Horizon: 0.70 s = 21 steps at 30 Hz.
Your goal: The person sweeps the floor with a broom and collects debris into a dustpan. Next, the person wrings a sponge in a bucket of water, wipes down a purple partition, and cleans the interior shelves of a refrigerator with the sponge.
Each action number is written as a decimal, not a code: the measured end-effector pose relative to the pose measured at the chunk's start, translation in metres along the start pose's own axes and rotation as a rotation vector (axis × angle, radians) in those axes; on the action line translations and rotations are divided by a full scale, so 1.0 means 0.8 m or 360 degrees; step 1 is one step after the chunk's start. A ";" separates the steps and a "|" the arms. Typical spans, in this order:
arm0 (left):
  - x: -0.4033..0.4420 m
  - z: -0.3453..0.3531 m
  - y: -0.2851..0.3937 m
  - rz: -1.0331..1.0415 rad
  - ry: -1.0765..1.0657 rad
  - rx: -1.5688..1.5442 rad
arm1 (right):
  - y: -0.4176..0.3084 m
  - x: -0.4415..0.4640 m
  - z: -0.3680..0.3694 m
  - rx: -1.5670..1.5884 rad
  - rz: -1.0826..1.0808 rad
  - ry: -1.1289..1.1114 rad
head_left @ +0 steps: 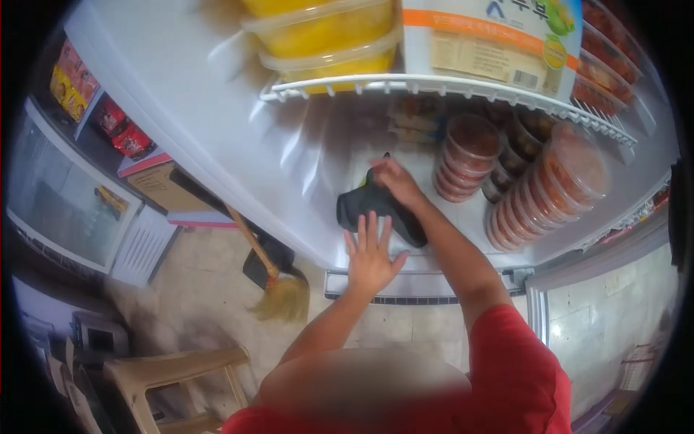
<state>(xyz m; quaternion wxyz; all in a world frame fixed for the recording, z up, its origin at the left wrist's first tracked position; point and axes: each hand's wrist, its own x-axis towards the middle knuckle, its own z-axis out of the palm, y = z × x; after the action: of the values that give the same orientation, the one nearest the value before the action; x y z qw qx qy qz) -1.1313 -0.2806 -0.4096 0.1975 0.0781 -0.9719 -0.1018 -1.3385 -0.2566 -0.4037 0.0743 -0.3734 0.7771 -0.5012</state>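
A black plastic bag (372,202) lies on the floor of an upright fridge, with a bit of yellow-green showing near its top. My left hand (372,253) rests against the bag's near side, palm down and fingers spread. At the bag's far end, the fingers of my right hand (394,179) are closed on a piece of the dark plastic. Just right of the bag stands a stack of round lidded tubs (466,159) with reddish food inside. A taller stack of similar tubs (542,192) leans farther right.
Above my hands runs a white wire shelf (434,81) carrying yellow-filled containers (325,40) and a large white-and-orange package (491,43). Darker tubs (510,163) stand between the stacks. Outside are a broom (282,293), a beige plastic stool (181,365) and a glass-topped freezer (72,192).
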 end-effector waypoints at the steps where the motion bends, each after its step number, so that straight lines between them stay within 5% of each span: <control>1: 0.001 0.003 -0.001 0.0013 -0.0047 0.0016 | 0.002 0.017 0.001 0.0076 0.0243 0.0112; 3: -0.005 0.007 -0.002 0.0013 -0.0121 0.0038 | 0.015 0.066 0.007 -0.1289 -0.0570 0.0714; 5: -0.005 0.007 -0.001 0.0010 -0.0121 0.0040 | -0.015 0.106 -0.014 -0.1932 -0.0519 0.0794; 8: 0.000 0.004 -0.003 0.0000 -0.0130 0.0042 | 0.064 0.169 -0.022 -0.1958 -0.0185 0.0989; 12: -0.001 0.002 -0.003 -0.0022 -0.0142 0.0042 | 0.153 0.203 -0.039 -0.2196 -0.0042 0.0751; 17: -0.002 0.004 -0.008 -0.0019 -0.0149 0.0059 | 0.088 0.165 -0.081 -0.1671 0.0531 0.0801; 21: -0.006 0.005 -0.006 0.0000 -0.0160 0.0061 | 0.100 0.176 -0.069 -0.2177 0.0397 0.1025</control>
<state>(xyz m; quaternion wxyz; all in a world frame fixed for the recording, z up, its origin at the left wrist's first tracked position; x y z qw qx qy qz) -1.1282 -0.2835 -0.4156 0.1469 0.0768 -0.9823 -0.0870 -1.5063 -0.2916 -0.4073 -0.3476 -0.0812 0.9339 0.0193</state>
